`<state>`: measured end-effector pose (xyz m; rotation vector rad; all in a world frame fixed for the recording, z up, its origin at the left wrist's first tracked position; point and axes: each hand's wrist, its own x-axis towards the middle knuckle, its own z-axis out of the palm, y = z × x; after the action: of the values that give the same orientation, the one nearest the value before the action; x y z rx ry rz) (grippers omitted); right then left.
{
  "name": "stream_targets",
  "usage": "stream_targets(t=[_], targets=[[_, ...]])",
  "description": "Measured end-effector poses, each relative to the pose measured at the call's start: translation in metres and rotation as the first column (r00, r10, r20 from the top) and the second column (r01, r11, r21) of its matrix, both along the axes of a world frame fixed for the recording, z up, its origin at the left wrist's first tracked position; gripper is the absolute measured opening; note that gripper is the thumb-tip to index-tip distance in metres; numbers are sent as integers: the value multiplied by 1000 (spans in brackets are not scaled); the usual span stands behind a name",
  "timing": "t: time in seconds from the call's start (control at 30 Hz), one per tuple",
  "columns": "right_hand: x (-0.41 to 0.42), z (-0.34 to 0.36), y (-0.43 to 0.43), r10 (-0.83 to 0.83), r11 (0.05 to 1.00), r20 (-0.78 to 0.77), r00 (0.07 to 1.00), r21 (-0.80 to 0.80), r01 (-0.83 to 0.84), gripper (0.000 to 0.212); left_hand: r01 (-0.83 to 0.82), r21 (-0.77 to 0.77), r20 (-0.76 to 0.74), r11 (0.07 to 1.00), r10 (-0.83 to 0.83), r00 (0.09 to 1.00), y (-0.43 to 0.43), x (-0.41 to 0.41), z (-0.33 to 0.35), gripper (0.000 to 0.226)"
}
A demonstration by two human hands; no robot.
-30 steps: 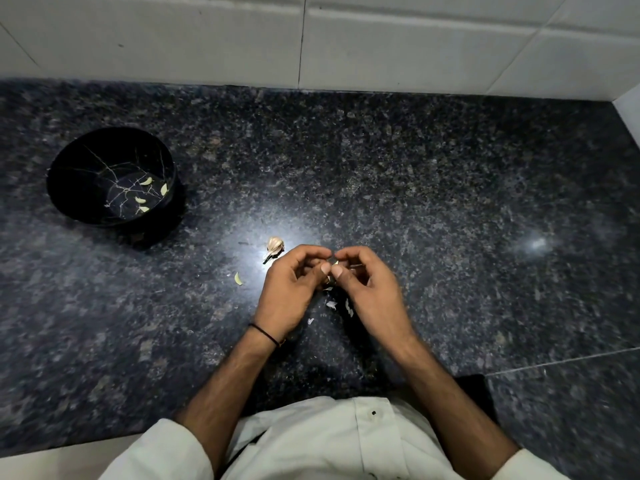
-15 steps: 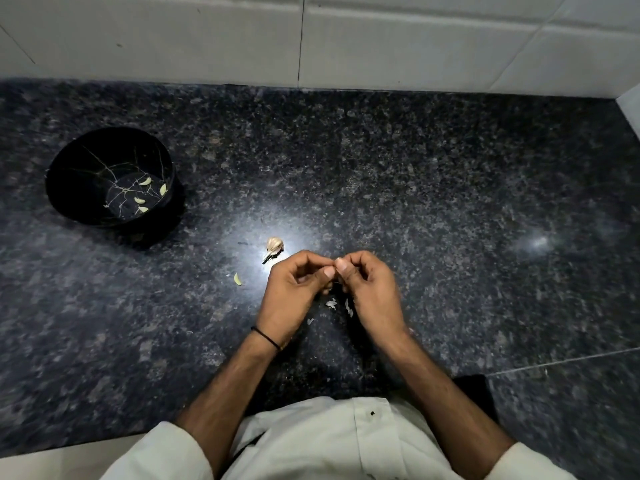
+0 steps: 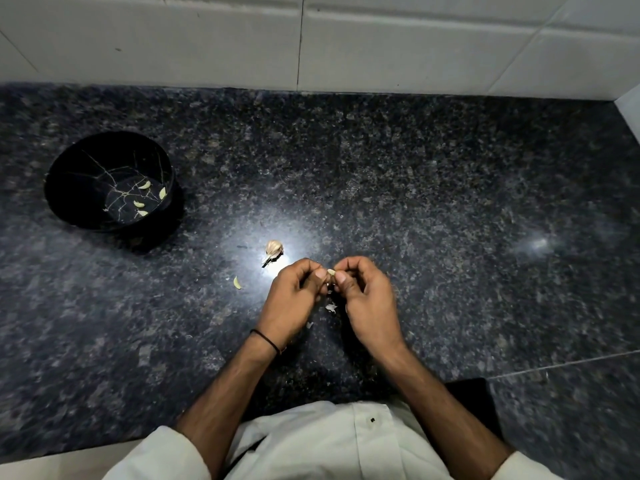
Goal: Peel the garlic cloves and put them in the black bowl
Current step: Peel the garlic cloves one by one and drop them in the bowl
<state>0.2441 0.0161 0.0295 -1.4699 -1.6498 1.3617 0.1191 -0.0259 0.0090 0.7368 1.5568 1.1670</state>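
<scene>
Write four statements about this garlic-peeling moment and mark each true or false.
1. The left hand and right hand pinch one garlic clove between them. True.
2. The black bowl holds nothing. False: several peeled cloves lie inside.
3. The garlic bulb remnant lies on the counter, outside the bowl. True.
4. The black wristband is on the right wrist. False: it is on the left wrist.

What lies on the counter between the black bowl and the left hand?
In the head view, a garlic bulb and one loose clove lie on the counter between the bowl and the left hand.
</scene>
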Motion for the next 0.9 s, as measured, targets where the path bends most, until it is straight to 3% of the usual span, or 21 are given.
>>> stream_targets(t=[0.2, 0.63, 0.9], targets=[[2, 3, 1, -12, 1000, -11, 1000, 0, 12, 15, -50, 13, 76, 999, 48, 996, 1, 2, 7, 9], [3, 9, 0, 65, 977, 136, 989, 192, -91, 15, -84, -7, -18, 996, 84, 996, 0, -3, 6, 11], [3, 12, 2, 62, 990, 100, 993, 124, -74, 13, -82, 49, -4, 995, 83, 997, 1, -4, 6, 10]])
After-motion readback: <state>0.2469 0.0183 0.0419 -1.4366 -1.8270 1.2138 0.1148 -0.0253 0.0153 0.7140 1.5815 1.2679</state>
